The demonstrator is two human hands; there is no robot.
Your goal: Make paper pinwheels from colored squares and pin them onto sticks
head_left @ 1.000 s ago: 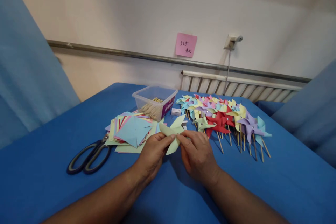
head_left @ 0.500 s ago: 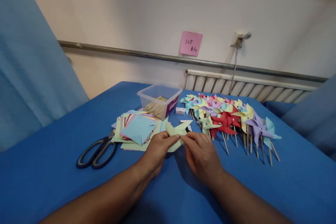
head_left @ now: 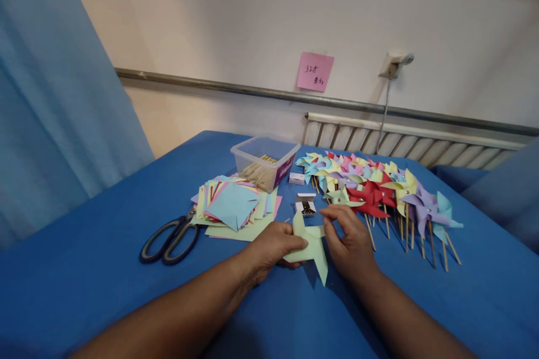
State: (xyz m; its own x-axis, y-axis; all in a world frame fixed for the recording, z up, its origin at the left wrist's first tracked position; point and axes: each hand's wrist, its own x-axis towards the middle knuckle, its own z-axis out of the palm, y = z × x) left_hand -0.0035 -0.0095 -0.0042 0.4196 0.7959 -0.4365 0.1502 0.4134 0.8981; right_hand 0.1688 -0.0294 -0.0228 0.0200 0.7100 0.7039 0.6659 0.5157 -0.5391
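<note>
My left hand is closed on a pale green paper pinwheel, pinching it near the middle with the thumb on top. Its folded blades point outward, one of them down towards me. Close to the pinwheel's right side is my right hand, with thumb and index finger curled together; anything small between them is too hard to see. Just beyond both hands stands a small open box with dark, shiny small pieces inside.
Coloured paper squares lie stacked at left beside scissors. Behind are a clear plastic tub of wooden sticks and a small closed box. Many finished pinwheels lie at right on the blue cloth.
The pinwheel has turned flatter towards me and moved slightly right and down. My right hand has come off it to the right, uncovering the small open box.
</note>
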